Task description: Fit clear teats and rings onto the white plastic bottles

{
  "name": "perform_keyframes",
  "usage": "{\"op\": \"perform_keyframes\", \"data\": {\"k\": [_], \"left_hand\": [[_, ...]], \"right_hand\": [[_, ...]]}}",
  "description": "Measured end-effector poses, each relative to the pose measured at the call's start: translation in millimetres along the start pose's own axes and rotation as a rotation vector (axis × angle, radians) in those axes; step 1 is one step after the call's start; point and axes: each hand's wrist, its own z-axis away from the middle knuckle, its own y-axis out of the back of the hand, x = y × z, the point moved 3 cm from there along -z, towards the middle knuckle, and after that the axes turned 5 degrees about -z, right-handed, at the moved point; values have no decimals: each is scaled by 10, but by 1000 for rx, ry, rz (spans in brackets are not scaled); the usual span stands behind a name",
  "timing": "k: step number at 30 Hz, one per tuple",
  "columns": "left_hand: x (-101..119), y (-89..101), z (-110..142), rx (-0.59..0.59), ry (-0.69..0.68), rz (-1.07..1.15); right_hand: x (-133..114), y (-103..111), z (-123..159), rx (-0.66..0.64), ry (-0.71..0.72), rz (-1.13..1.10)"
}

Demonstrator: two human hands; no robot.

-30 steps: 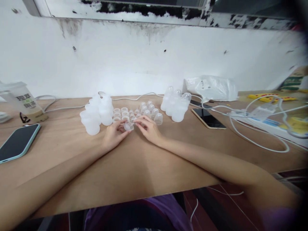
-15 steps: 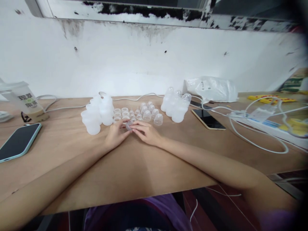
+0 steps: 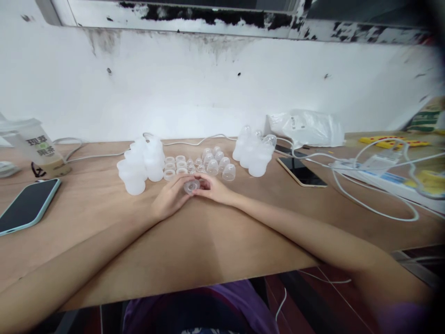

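Between both hands, just over the table, is a small translucent bottle collar ring [image 3: 191,187], seemingly with a clear nipple set inside it. My left hand [image 3: 171,196] curls its fingers and thumb around the left side of the ring. From the other side, the fingertips of my right hand [image 3: 213,189] press on it. Right behind the hands stand more collar rings [image 3: 170,166] in rows, several small clear nipples [image 3: 198,162] and clear domed caps [image 3: 228,172]. The fingers partly cover the held ring and the nearest loose parts.
Frosted bottles [image 3: 135,182] stand grouped at left; capped bottles [image 3: 257,165] stand at right. Phones lie at far left [image 3: 29,204] and right [image 3: 301,172]. A drink cup [image 3: 41,148], white cables [image 3: 375,215], a power strip [image 3: 410,188] and a plastic bag [image 3: 308,128] edge the table.
The held ring has turned so its round opening faces up toward me, and it has shifted slightly right and nearer. The right fingers have moved round its far side.
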Motion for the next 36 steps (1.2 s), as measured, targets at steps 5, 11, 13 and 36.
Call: {"op": "perform_keyframes", "data": {"k": [5,11,13,36], "left_hand": [[11,-1,3,16,-48,-42],[73,-1,27,-34,-184,-109],[98,12,16,-47,-201,-131],[-17,7,38,-197,298,-140]], "right_hand": [[25,5,-19,30,-10,-160],[-74,-32,-3,-117,-54,-220],[-76,-31,-2,-115,-71,-218],[-282,-130,177,20,223,751]]}}
